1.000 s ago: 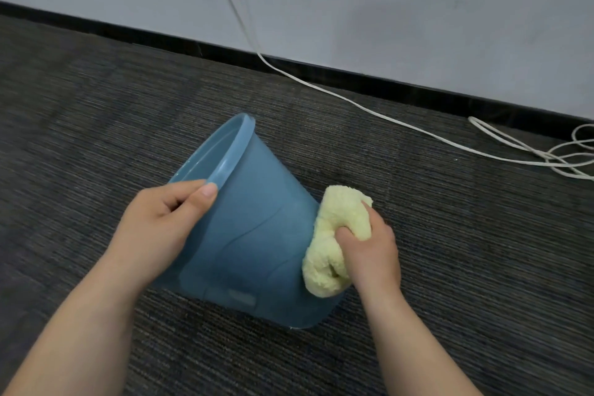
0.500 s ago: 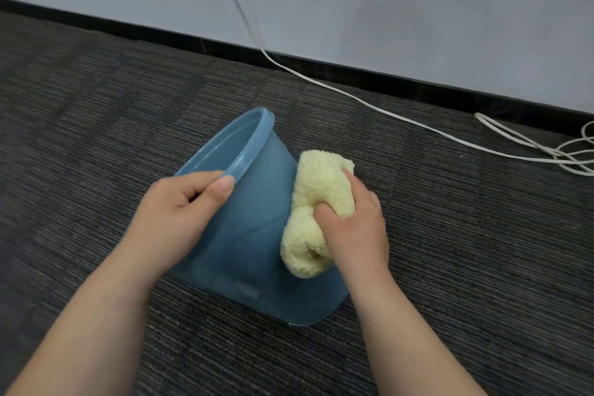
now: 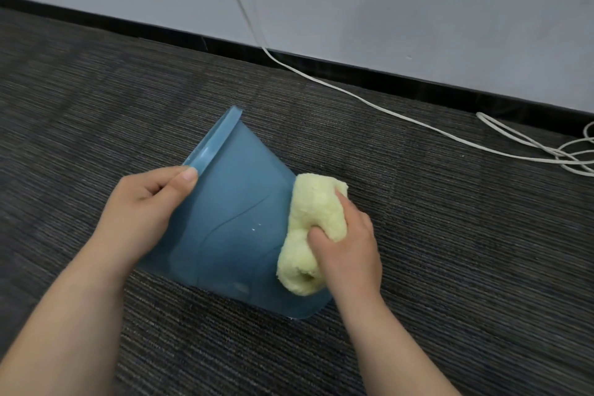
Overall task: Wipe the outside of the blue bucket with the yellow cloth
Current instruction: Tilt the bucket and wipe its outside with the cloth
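The blue bucket (image 3: 238, 228) lies tilted on the dark carpet, its rim pointing up and left and its base toward me. My left hand (image 3: 144, 209) grips the rim, thumb on the outside wall. The bunched yellow cloth (image 3: 308, 225) presses against the bucket's right side wall. My right hand (image 3: 348, 244) is closed on the cloth, fingers dug into its middle. The inside of the bucket is hidden.
A white cable (image 3: 369, 100) runs down the grey wall (image 3: 385, 3) and across the carpet (image 3: 466, 251) to a loose coil at the right edge. A black skirting board (image 3: 160, 32) lines the wall's foot.
The bucket has tipped further so its opening faces away and more of its side shows. My right hand slid the cloth along the right wall, up and then back down toward the base.
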Available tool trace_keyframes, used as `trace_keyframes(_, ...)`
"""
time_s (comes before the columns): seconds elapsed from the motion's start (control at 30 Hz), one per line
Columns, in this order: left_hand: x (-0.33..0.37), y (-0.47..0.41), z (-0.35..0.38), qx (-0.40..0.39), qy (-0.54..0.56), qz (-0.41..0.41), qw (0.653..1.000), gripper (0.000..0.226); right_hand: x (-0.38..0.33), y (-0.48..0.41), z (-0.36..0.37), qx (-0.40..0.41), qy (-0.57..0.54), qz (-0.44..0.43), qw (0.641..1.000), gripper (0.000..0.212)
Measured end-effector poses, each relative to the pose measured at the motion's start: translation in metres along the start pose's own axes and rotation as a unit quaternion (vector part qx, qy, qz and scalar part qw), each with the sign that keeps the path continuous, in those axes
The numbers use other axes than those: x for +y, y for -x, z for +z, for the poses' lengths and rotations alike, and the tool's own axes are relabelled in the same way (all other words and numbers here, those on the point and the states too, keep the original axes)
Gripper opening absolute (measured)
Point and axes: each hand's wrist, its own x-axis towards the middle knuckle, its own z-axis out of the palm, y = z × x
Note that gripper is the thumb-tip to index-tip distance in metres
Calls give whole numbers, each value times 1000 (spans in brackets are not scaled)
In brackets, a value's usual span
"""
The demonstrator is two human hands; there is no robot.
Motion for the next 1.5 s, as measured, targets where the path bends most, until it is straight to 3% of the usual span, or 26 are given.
trace_keyframes(0.1,-6,0,-5,5,33,-28,999,35,22,-11,-10,7,10,82,997,57)
trace_keyframes(0.2,-5,3,-8,-14,53,-54,997,30,33,-12,-14,14,14,111,994,55)
trace_keyframes(0.33,9,-2,-14,-123,1,-72,990,16,34,-9,-15,19,52,102,993,57)
trace_keyframes(0.37,12,-6,-13,-139,-17,-74,987,26,34,-9,-15,18,57,99,993,58)
trace_keyframes(0.43,14,-14,-6,-114,-26,-82,990,38,32,-7,-14,12,63,92,994,58)
trace_keyframes(0.53,17,-18,8,-48,-11,-94,994,25,30,-4,-12,6,65,81,995,59)
trace_keyframes(0.67,13,-7,8,-63,72,-66,993,19,32,-3,-18,24,42,69,996,59)
trace_keyframes(0.87,19,-10,11,-110,72,24,991,26,30,-14,-25,66,16,53,996,61)
trace_keyframes(1.07,-7,-1,25,-129,103,24,986,17,43,-17,-23,70,24,79,994,62)
trace_keyframes(1.23,-16,-3,18,-117,77,24,990,22,43,-17,-16,81,23,65,994,62)
trace_keyframes(1.3,-11,-6,16,-101,59,17,993,11,39,-16,-13,82,35,56,994,63)
trace_keyframes(1.4,-8,-14,16,-21,-26,32,999,32,34,-13,-7,66,72,27,995,65)
trace_keyframes(1.5,-8,-18,15,64,-33,8,997,26,31,-6,-1,50,99,5,994,67)
